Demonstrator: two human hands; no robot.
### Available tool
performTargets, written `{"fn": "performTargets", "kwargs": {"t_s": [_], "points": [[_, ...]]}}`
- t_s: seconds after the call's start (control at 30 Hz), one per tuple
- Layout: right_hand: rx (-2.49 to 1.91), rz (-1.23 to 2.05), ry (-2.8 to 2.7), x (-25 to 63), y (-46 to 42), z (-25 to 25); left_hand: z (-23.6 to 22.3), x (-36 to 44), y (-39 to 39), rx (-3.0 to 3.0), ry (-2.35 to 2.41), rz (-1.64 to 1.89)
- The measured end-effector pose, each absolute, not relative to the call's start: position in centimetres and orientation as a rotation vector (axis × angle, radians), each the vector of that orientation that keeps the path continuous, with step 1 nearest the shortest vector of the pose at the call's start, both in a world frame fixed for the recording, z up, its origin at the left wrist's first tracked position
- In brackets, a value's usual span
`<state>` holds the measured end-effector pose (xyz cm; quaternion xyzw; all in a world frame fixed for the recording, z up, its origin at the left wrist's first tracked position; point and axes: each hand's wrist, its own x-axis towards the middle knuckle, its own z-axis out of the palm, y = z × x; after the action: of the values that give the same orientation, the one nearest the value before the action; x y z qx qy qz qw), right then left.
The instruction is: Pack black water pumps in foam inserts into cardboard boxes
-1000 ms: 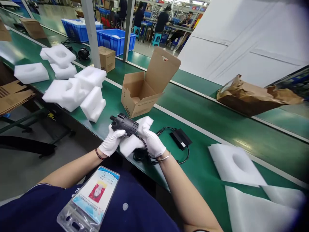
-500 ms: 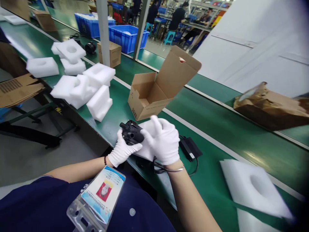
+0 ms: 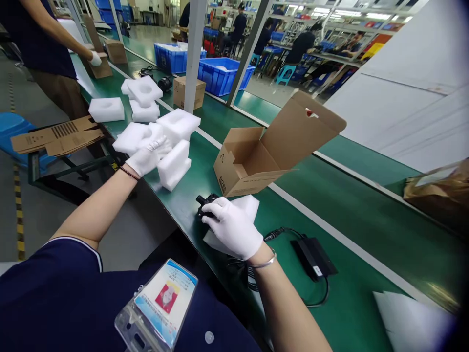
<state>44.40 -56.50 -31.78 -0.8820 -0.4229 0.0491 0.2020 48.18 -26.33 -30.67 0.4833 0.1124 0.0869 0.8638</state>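
Observation:
My left hand (image 3: 148,155), in a white glove, reaches among white foam blocks (image 3: 134,138) on the green bench. Its fingers are stretched out against the foam; white on white hides the exact contact. My right hand (image 3: 234,229), also gloved, is closed over a small black device (image 3: 206,200) with a short stub on its side. Most of that device is hidden under the fingers. Beneath it lies another white foam piece (image 3: 249,206). Just behind stands a brown cardboard box (image 3: 252,183) with its lid up.
A black power adapter (image 3: 314,256) with its cable lies right of my right hand. Foam sheets (image 3: 410,318) are at the lower right. Blue bins (image 3: 220,80) and a small carton (image 3: 200,95) stand behind a post. A co-worker (image 3: 47,44) stands at the far left, near flattened cardboard (image 3: 62,134).
My left hand has let go of the black device and moved left to the foam blocks. My right hand has come down onto the device. The view has swung left and up.

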Motion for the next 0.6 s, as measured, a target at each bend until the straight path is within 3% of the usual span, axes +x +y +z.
{"fn": "performTargets", "kwargs": {"t_s": [0.27, 0.6], "points": [[-2.569, 0.278, -1.213, 45.3, -55.1, -30.9, -34.0, 42.4, -33.0, 1.108, -0.012, -0.527], [-2.504, 0.188, -1.228, 45.4, -56.6, -31.6, -34.6, 42.4, -34.9, 1.246, -0.156, -0.549]]}}
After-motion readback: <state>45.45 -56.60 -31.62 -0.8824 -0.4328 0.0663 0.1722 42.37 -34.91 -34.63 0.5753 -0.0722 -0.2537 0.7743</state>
